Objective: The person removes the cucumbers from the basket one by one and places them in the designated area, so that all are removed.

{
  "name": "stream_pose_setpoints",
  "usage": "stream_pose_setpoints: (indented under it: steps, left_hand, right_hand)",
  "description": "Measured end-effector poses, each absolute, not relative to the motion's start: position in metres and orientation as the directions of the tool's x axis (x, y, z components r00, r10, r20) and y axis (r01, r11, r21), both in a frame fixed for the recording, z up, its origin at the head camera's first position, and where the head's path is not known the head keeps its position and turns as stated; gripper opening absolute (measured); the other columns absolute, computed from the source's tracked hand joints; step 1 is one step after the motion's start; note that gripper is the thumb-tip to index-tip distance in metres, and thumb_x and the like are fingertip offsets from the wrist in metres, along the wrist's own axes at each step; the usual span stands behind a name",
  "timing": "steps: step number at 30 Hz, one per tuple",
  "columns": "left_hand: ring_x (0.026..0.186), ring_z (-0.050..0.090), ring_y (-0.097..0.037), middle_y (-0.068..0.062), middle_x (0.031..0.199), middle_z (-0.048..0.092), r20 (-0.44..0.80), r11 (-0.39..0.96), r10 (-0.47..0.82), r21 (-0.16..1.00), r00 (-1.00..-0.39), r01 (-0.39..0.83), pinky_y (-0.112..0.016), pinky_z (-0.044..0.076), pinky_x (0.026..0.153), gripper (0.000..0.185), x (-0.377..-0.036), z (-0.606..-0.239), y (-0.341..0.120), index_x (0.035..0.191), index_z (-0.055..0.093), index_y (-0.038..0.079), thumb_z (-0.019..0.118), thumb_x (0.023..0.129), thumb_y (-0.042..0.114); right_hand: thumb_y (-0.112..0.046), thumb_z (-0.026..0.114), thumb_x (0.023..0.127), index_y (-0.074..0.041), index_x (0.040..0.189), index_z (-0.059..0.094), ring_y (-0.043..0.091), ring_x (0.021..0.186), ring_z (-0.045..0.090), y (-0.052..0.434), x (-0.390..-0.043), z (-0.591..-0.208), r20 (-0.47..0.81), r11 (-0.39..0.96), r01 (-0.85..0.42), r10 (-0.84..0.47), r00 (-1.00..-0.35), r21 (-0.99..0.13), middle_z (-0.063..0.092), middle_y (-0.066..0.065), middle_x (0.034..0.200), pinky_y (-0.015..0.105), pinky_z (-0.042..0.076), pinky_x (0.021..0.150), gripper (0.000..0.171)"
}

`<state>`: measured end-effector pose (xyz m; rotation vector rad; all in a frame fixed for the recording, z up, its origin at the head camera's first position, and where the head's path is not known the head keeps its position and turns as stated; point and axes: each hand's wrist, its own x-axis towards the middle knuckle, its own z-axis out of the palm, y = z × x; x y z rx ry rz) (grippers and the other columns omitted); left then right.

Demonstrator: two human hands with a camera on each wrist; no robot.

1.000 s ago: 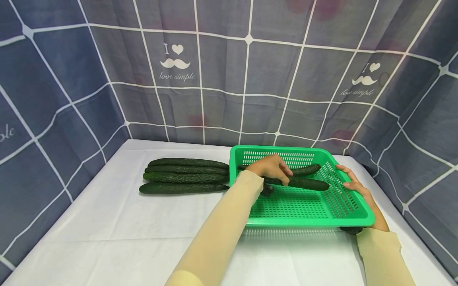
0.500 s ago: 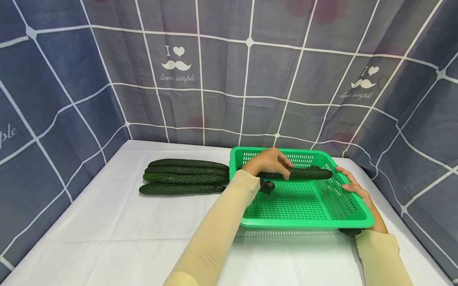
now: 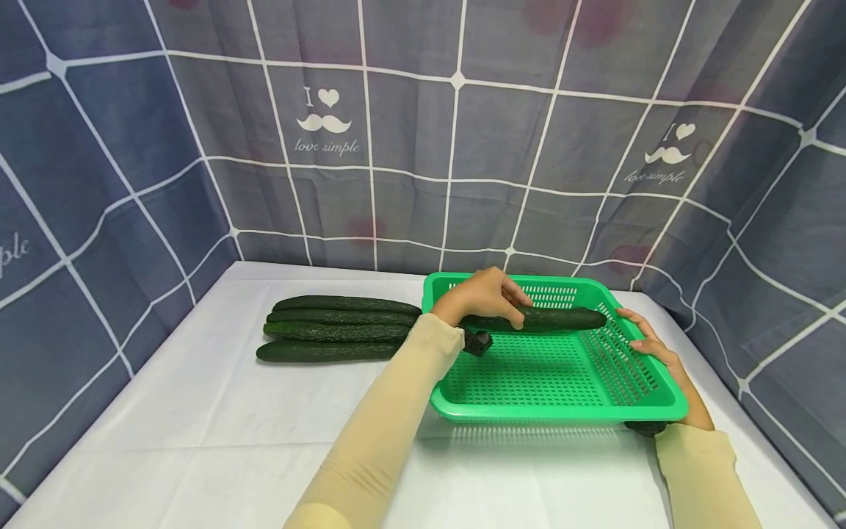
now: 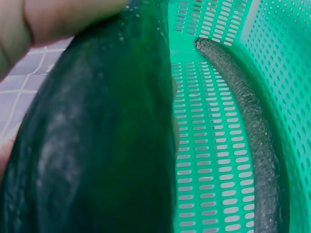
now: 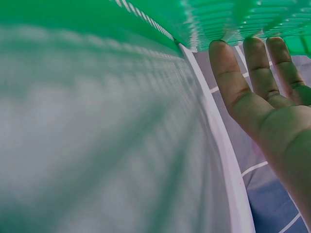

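A white-covered bench stands before a blue-grey checked curtain that wraps its far and side edges. On its left half four dark cucumbers lie side by side, lengthwise left to right, just left of a green slotted basket.

The left hand reaches over the basket's far left corner, fingers curled over a long cucumber held level along the far side of the basket. The right hand lies against the basket's right wall, fingers straight, thumb over the rim.

The left wrist view shows what the head view hides: a second cucumber lying in the basket against its wall, rough and pimpled, while the held cucumber fills the frame, dark green with pale bloom, the thumb pressed on top. The right wrist view shows the underside: the basket above, and the fingers flat and straight against its perforated wall.
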<state>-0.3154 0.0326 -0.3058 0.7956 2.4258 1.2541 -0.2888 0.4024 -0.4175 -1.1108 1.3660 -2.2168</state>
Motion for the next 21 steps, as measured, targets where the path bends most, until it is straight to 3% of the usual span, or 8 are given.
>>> stream_pose_setpoints:
  steps: [6, 21]
  left_hand:
    - [0.104, 0.068, -0.007, 0.006, 0.114, 0.080, 0.012, 0.483, 0.597, 0.793, -0.802, 0.371, -0.023, 0.057, 0.085, 0.031, -0.311, -0.296, 0.024, 0.117, 0.086, 0.016, 0.086, 0.087, 0.007]
    - [0.113, 0.068, -0.010, 0.008, 0.118, 0.079, 0.048, 0.490, 0.596, 0.769, -0.802, 0.410, -0.026, 0.057, 0.088, 0.037, -0.291, -0.285, -0.011, 0.120, 0.085, 0.018, 0.085, 0.085, 0.005]
  right_hand:
    - [0.013, 0.001, 0.100, -0.011, 0.166, 0.032, 0.022, 0.141, 0.058, 0.403, -0.290, -0.418, 0.461, -0.530, -0.090, -0.626, -0.629, -0.843, 0.050, 0.005, 0.160, 0.035, 0.052, 0.113, 0.077]
    - [0.014, 0.007, 0.100, -0.013, 0.166, 0.035, 0.020, 0.139, 0.059, 0.405, -0.289, -0.419, 0.436, -0.469, -0.142, -0.610, -0.661, -0.872, 0.051, 0.004, 0.159, 0.034, 0.055, 0.109, 0.077]
